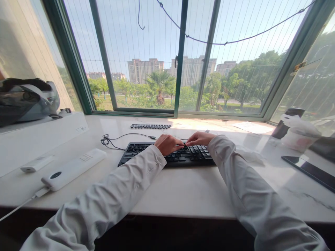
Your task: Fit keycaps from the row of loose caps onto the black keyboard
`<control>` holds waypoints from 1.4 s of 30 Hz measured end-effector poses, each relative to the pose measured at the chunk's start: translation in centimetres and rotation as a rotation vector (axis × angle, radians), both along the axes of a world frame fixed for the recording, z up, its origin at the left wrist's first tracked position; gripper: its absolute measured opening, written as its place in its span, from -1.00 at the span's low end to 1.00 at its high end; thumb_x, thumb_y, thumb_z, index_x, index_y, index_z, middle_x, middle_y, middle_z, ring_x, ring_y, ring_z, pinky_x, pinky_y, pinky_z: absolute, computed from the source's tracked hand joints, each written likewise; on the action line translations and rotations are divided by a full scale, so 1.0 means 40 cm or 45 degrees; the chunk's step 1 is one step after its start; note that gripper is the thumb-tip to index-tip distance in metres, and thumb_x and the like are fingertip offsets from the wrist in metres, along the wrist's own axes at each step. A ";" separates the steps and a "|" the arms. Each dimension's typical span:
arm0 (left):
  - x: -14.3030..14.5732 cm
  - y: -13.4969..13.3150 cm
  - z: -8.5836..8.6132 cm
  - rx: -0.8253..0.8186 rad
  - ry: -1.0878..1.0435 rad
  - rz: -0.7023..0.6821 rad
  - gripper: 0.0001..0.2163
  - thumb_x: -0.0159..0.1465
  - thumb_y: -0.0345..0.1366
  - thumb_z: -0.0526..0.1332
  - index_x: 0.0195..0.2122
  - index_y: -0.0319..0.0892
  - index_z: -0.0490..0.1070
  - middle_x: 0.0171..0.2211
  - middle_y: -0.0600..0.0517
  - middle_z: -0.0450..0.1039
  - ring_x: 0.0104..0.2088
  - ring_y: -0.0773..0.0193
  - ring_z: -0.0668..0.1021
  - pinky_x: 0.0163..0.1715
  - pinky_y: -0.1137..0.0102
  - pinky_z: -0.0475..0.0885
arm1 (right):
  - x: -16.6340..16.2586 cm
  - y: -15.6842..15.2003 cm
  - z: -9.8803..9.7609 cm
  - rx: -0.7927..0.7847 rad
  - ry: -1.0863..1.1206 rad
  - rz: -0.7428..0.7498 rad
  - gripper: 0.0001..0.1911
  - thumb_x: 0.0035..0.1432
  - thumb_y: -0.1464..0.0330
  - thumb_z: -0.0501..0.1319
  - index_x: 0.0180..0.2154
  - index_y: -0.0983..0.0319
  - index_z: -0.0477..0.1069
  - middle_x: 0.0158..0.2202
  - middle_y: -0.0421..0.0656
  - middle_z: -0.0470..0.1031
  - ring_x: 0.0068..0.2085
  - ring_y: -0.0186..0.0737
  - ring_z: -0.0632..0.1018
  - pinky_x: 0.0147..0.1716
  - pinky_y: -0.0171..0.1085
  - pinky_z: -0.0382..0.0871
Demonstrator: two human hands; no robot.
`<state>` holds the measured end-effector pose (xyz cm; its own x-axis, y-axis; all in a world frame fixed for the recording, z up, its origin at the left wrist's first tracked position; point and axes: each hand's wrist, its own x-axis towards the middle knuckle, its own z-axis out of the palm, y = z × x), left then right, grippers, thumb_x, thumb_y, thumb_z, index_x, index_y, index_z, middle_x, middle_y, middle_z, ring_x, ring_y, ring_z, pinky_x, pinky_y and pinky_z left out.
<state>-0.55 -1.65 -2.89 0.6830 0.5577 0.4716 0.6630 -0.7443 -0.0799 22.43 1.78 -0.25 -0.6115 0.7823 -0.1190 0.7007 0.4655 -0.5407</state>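
Note:
A black computer keyboard (183,159) lies flat on the counter in front of me. Over its upper middle, my left hand (167,144) comes in from the left with its fingers pressed together. From the other side, my right hand (200,138) reaches down, thumb and fingertips closed in a pinch. The two sets of fingertips nearly meet; something tiny and dark shows between them, too small to name. Behind the keyboard, small black keycaps (150,126) lie in rows. A black cable (106,140) is coiled at the keyboard's left, its plug end near my left hand.
To the left are a white power bank (74,169) with a cable, a small white device (36,164), a white box (44,139) and a dark bag (27,99). On the right lie a dark phone or tablet (311,172), a plastic-wrapped tub (299,134) and paper (252,127). A window stands behind.

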 end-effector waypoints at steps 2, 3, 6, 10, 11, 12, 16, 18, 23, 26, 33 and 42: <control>0.003 -0.001 -0.003 0.008 0.014 0.014 -0.71 0.28 -0.05 0.06 -0.17 0.05 0.53 -0.30 0.03 0.58 -0.31 0.23 0.57 -0.39 0.45 0.28 | -0.001 0.000 -0.001 0.012 -0.022 -0.006 -0.39 -0.10 -0.10 0.21 -0.18 0.23 0.56 -0.34 -0.14 0.52 -0.28 -0.22 0.42 -0.26 -0.29 0.18; 0.005 -0.001 -0.004 0.014 0.024 0.024 -0.71 0.29 -0.06 0.06 -0.17 0.04 0.53 -0.31 0.02 0.58 -0.32 0.23 0.57 -0.40 0.45 0.28 | -0.002 0.001 -0.002 0.031 -0.035 -0.008 -0.37 -0.10 -0.11 0.21 -0.17 0.23 0.56 -0.38 -0.16 0.51 -0.32 -0.25 0.41 -0.30 -0.30 0.17; 0.011 -0.002 -0.005 0.038 0.048 0.048 -0.72 0.29 -0.07 0.06 -0.19 0.02 0.54 -0.36 0.01 0.57 -0.36 0.21 0.56 -0.43 0.43 0.26 | -0.004 0.005 -0.004 0.102 -0.085 -0.022 -0.36 -0.12 -0.12 0.20 -0.17 0.23 0.54 -0.49 -0.23 0.42 -0.44 -0.34 0.34 -0.41 -0.33 0.10; 0.023 -0.007 -0.006 0.049 0.060 0.043 -0.71 0.30 -0.08 0.04 -0.22 -0.01 0.54 -0.39 -0.02 0.56 -0.39 0.20 0.55 -0.44 0.42 0.27 | -0.003 0.009 -0.004 0.131 -0.152 -0.024 -0.39 -0.13 -0.09 0.22 -0.21 0.25 0.55 -0.56 -0.27 0.31 -0.49 -0.38 0.25 -0.46 -0.34 0.04; 0.026 -0.008 -0.007 0.045 0.067 0.046 -0.70 0.30 -0.08 0.04 -0.24 -0.02 0.55 -0.41 -0.03 0.56 -0.41 0.20 0.55 -0.44 0.42 0.27 | -0.003 0.009 -0.004 0.130 -0.159 -0.025 -0.39 -0.14 -0.08 0.23 -0.21 0.25 0.56 -0.57 -0.28 0.30 -0.50 -0.39 0.24 -0.47 -0.34 0.04; 0.028 -0.008 -0.008 0.041 0.074 0.051 -0.69 0.30 -0.07 0.04 -0.25 -0.04 0.55 -0.44 -0.04 0.55 -0.42 0.21 0.55 -0.44 0.42 0.28 | -0.004 0.008 -0.004 0.130 -0.162 -0.029 -0.40 -0.14 -0.08 0.24 -0.22 0.25 0.56 -0.57 -0.28 0.29 -0.50 -0.39 0.23 -0.47 -0.34 0.03; 0.031 -0.005 -0.012 0.025 0.086 0.050 -0.67 0.29 -0.05 0.04 -0.30 -0.07 0.55 -0.47 -0.06 0.53 -0.45 0.23 0.53 -0.44 0.41 0.29 | -0.010 0.003 -0.003 0.141 -0.167 -0.050 -0.39 -0.18 -0.10 0.24 -0.26 0.25 0.57 -0.60 -0.30 0.25 -0.51 -0.40 0.22 -0.48 -0.34 0.01; 0.030 -0.003 -0.012 0.023 0.091 0.041 -0.67 0.30 -0.05 0.04 -0.31 -0.07 0.54 -0.46 -0.06 0.53 -0.46 0.24 0.53 -0.43 0.40 0.30 | -0.012 0.002 -0.004 0.158 -0.170 -0.052 -0.39 -0.20 -0.10 0.25 -0.27 0.25 0.57 -0.61 -0.31 0.23 -0.52 -0.40 0.21 -0.49 -0.34 0.00; 0.028 -0.009 -0.002 0.034 0.144 0.021 -0.68 0.30 -0.09 0.04 -0.33 -0.08 0.54 -0.46 -0.06 0.53 -0.47 0.24 0.53 -0.46 0.41 0.29 | -0.012 0.005 -0.006 0.165 -0.170 -0.029 -0.41 -0.19 -0.08 0.26 -0.26 0.24 0.57 -0.62 -0.32 0.20 -0.53 -0.42 0.20 -0.51 -0.34 -0.01; 0.028 -0.015 0.004 0.030 0.161 0.009 -0.69 0.30 -0.11 0.04 -0.37 -0.09 0.54 -0.46 -0.05 0.54 -0.47 0.24 0.53 -0.46 0.41 0.29 | -0.011 0.007 -0.007 0.178 -0.171 -0.022 -0.41 -0.20 -0.08 0.27 -0.26 0.24 0.58 -0.63 -0.33 0.19 -0.54 -0.42 0.20 -0.51 -0.34 -0.01; 0.021 -0.023 0.008 0.039 0.175 -0.051 -0.76 0.25 -0.17 0.08 -0.26 0.00 0.55 -0.45 -0.02 0.54 -0.45 0.25 0.53 -0.45 0.42 0.30 | -0.015 0.005 -0.002 0.211 -0.191 -0.027 -0.42 -0.21 -0.06 0.29 -0.25 0.23 0.58 -0.64 -0.33 0.17 -0.55 -0.42 0.21 -0.52 -0.34 -0.03; 0.018 -0.024 0.006 0.088 0.205 -0.049 -0.74 0.25 -0.20 0.05 -0.20 0.02 0.54 -0.47 -0.02 0.54 -0.48 0.23 0.53 -0.48 0.43 0.27 | -0.023 0.001 0.002 0.256 -0.169 -0.035 -0.48 -0.23 0.00 0.32 -0.27 0.23 0.59 -0.66 -0.35 0.16 -0.57 -0.43 0.19 -0.54 -0.34 -0.02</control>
<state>0.18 -2.60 -2.66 0.7730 0.4998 0.3907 0.6087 -0.7577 -0.2351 21.49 1.80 -0.18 -0.5793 0.8142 -0.0370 0.7731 0.5346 -0.3413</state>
